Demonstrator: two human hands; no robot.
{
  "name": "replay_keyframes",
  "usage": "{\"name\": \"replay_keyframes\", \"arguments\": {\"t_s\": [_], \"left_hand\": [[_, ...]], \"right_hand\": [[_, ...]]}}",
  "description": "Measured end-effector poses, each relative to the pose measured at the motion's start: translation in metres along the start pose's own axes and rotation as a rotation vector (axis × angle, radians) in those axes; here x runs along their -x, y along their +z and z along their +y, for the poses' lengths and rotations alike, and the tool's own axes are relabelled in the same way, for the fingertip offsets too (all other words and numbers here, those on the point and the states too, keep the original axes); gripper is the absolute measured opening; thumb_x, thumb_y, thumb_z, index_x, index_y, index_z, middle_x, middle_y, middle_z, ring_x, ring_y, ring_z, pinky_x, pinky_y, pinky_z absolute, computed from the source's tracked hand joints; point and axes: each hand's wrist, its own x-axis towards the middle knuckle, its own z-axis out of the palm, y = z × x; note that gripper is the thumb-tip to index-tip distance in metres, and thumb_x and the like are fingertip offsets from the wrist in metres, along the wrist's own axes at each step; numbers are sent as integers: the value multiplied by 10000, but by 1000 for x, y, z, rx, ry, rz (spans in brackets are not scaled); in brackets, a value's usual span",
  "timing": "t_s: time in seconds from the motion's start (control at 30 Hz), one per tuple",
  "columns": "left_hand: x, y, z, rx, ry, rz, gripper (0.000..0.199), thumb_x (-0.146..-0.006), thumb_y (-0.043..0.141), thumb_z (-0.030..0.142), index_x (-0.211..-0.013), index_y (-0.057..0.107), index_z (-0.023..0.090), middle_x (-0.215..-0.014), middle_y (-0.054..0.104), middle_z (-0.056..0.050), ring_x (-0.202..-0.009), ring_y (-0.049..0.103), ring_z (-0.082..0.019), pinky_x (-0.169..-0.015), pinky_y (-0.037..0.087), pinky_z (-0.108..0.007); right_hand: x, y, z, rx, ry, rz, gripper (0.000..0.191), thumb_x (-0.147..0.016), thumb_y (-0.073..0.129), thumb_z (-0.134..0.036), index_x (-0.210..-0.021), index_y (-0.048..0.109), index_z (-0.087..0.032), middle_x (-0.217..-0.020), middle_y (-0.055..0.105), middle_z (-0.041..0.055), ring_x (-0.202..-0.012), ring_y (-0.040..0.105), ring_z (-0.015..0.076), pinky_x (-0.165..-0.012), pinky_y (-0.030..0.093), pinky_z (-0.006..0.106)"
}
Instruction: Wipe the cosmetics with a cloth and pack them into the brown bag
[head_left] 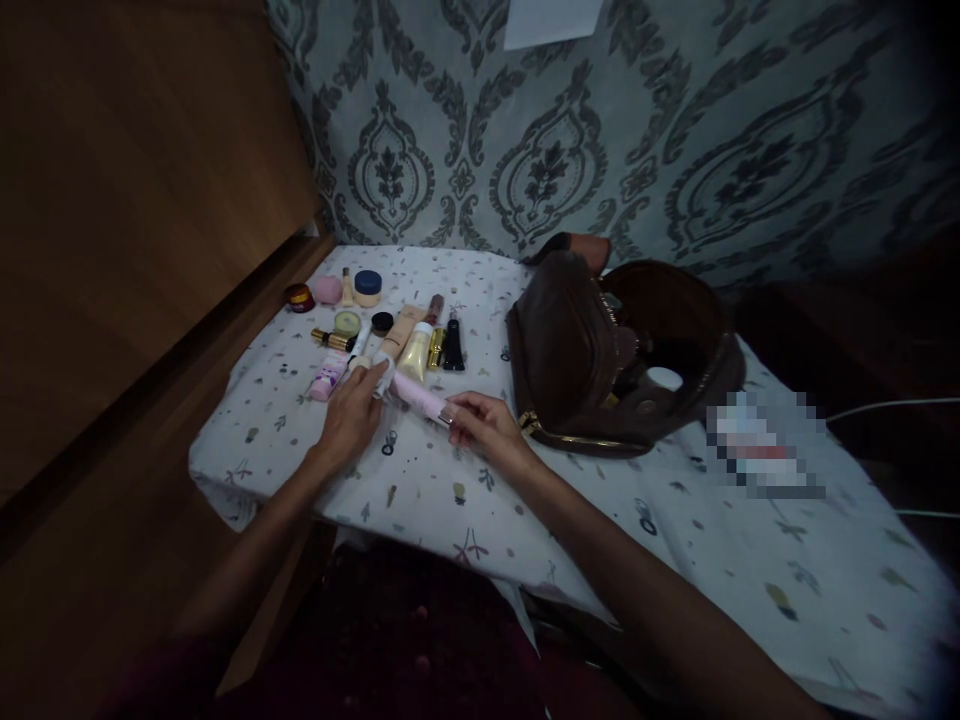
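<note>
My right hand (484, 425) is closed on the silver-capped end of a pale pink tube (420, 398), which lies slanted low over the cloth. My left hand (354, 410) has its fingertips closed at a small white item (385, 374) by the tube's other end; its kind does not show. Just beyond the pink tube are a gold tube with a white cap (415, 352), a beige tube (402, 333) and a black tube (453, 345). Left of my left hand's fingers lies a pink-and-white tube (328, 378).
A brown zip bag (559, 345) stands open on the right, with a white round lid (664, 379) inside. Jars, including a blue-lidded one (368, 288), and a pink sponge-like piece (328, 290) sit at the back left. A wooden cabinet (150, 150) borders the left side.
</note>
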Motion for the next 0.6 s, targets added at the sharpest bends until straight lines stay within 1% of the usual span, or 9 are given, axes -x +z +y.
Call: {"name": "replay_keyframes", "arguments": {"t_s": [0.1, 0.17, 0.23, 0.3, 0.4, 0.47, 0.5, 0.53, 0.6], "left_hand": [[9, 7, 15, 73, 52, 8, 585, -819, 427, 63, -1392, 484, 166, -1152, 565, -107, -1067, 554, -238, -915, 486, -371], [12, 9, 23, 84, 74, -2, 618, -805, 424, 51, -1407, 473, 184, -1156, 556, -97, -1043, 554, -223, -882, 491, -344], [10, 7, 25, 73, 63, 9, 633, -802, 423, 50, -1416, 469, 198, -1157, 552, -90, -1028, 553, -212, -869, 490, -330], [5, 4, 18, 77, 23, 50, 609, -824, 428, 73, -1419, 473, 194, -1147, 557, -90, -1044, 551, -211, -901, 482, -337], [-7, -1, 2, 169, -61, 133, 510, -871, 463, 157, -1377, 523, 167, -1132, 583, -98, -1092, 552, -228, -969, 461, -373], [-12, -2, -7, 315, -129, 195, 441, -871, 522, 219, -1304, 587, 159, -1152, 606, -102, -1143, 547, -242, -998, 448, -382], [-13, -2, -8, 419, -180, 224, 416, -859, 562, 243, -1264, 614, 165, -1136, 623, -94, -1140, 555, -243, -983, 459, -371], [-13, -1, -8, 537, -250, 248, 403, -841, 602, 263, -1233, 633, 175, -1083, 643, -78, -1097, 580, -236, -936, 484, -349], [-13, 2, 0, 826, -432, 283, 417, -795, 679, 282, -1201, 645, 192, -913, 653, -30, -893, 628, -194, -754, 521, -276]], "right_hand": [[0, -1, -2, -112, 26, -18, 385, -667, 782, -508, -808, 671, -168, -514, 593, -29, -453, 507, 95, -436, 347, 210], [1, -2, -3, -201, 49, -47, 396, -644, 811, -490, -829, 697, -160, -564, 615, -20, -464, 497, 82, -434, 329, 204], [1, -3, -4, -274, 80, -71, 421, -617, 840, -469, -874, 717, -159, -637, 651, -4, -477, 496, 70, -436, 323, 199], [1, -3, -5, -316, 109, -87, 434, -606, 856, -448, -904, 725, -162, -687, 676, 10, -491, 503, 66, -440, 329, 192], [2, -2, -5, -335, 128, -112, 431, -614, 857, -424, -933, 730, -163, -691, 682, 22, -504, 513, 73, -442, 345, 191], [3, -2, -5, -335, 127, -124, 438, -619, 853, -413, -959, 733, -164, -667, 675, 19, -495, 504, 77, -430, 349, 195], [3, -2, -5, -334, 126, -129, 446, -622, 851, -410, -976, 734, -165, -656, 671, 16, -491, 501, 79, -425, 352, 197], [4, -1, -5, -335, 126, -131, 455, -620, 853, -408, -986, 735, -165, -650, 669, 15, -490, 502, 80, -421, 354, 198], [4, 0, -5, -344, 134, -135, 466, -609, 864, -401, -991, 736, -166, -653, 670, 17, -496, 516, 82, -420, 361, 195]]}}
